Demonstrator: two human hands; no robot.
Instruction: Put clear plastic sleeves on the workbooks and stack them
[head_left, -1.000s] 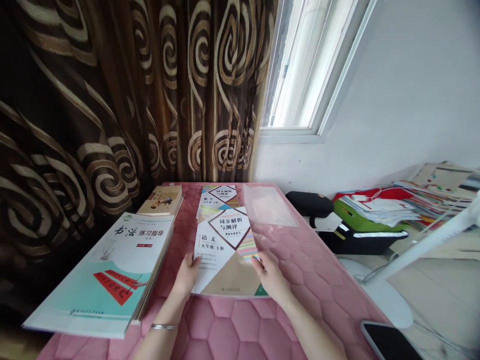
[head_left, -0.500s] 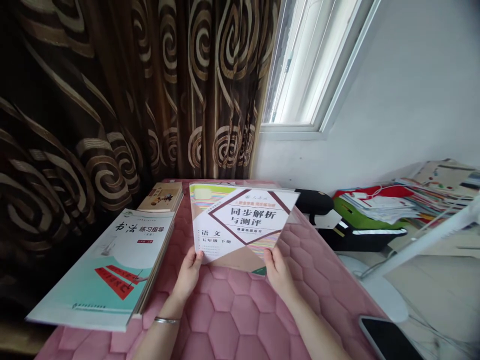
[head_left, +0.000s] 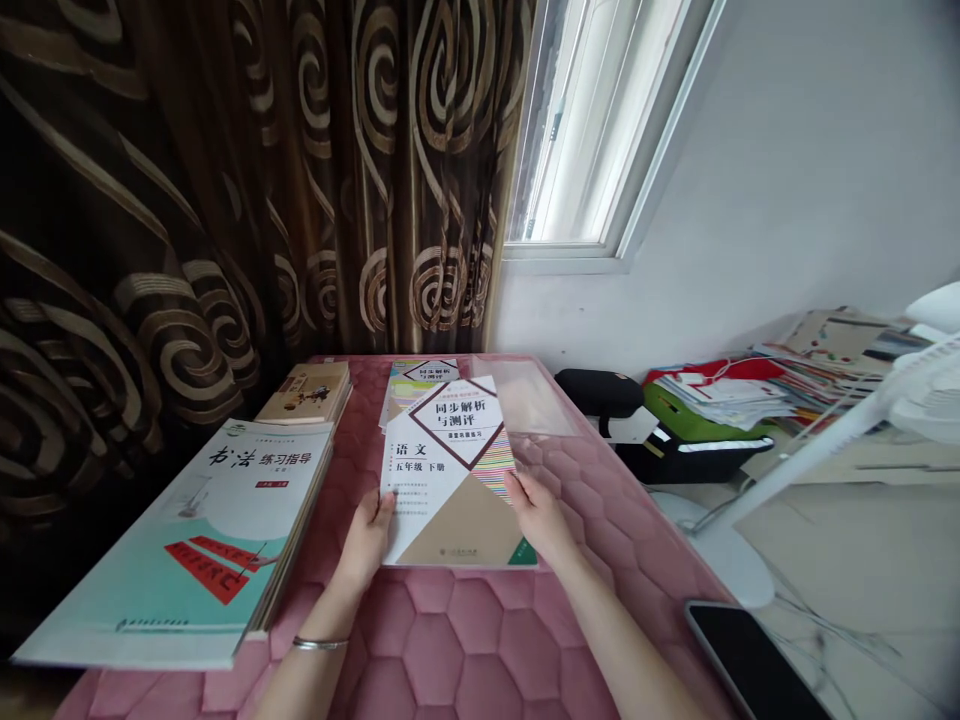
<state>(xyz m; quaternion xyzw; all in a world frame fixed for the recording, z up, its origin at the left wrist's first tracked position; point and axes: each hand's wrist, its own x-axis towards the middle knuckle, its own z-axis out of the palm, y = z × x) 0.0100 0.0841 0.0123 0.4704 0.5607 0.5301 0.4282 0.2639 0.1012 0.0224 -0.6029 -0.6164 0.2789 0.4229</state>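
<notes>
A workbook point(head_left: 450, 480) with a white and tan cover and a dark diamond frame lies nearly flat above the pink padded tabletop, between my hands. My left hand point(head_left: 369, 535) grips its left edge, thumb on the cover and the other fingers mostly hidden. On the right edge, my right hand point(head_left: 541, 515) holds it with its thumb on top and fingers underneath. Behind it, partly covered, is another workbook point(head_left: 427, 372) with a similar diamond title. Whether the two touch, I cannot tell. A clear plastic sheet point(head_left: 536, 400) lies to the right of that one.
To the left is a stack of large books point(head_left: 202, 530), with smaller tan books point(head_left: 304, 392) behind. A phone point(head_left: 750, 660) rests at the front right edge. Beyond the right side stand a white fan point(head_left: 810, 450) and a black-green box point(head_left: 690, 440) topped with papers.
The workbook has come down from a raised tilt to a flatter pose, closer to me. The second workbook and plastic sheet behind it now show. My view has shifted slightly right.
</notes>
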